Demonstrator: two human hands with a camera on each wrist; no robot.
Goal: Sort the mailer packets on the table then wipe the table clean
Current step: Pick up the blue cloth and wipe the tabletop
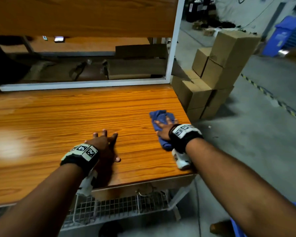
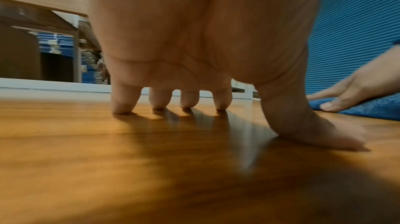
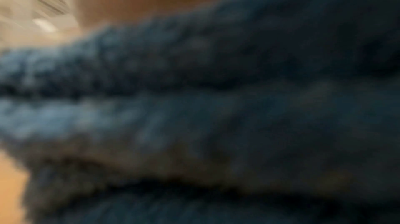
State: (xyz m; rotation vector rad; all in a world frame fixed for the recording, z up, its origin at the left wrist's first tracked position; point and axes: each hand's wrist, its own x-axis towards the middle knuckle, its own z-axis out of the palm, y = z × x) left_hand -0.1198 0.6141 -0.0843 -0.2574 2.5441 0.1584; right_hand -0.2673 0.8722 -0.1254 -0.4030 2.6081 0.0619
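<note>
Right hand [image 1: 164, 128] presses flat on the blue cloth [image 1: 161, 117] near the counter [image 1: 75, 113] edge; left hand [image 1: 104, 144] braces, fingers spread, empty. Best: long overlapping strokes, even pressure.

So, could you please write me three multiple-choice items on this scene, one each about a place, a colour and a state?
1. Where on the table does the cloth lie?
A. near the right edge
B. at the far left
C. on the upper shelf

2. What colour is the cloth?
A. white
B. blue
C. red

3. How is the left hand placed?
A. curled round a packet
B. lifted off the table
C. spread, fingertips on the wood

Answers:
1 A, the head view shows it under the right hand by the right edge.
2 B, it looks blue in the head and left wrist views.
3 C, the left wrist view shows the fingertips and thumb touching the tabletop.
</note>
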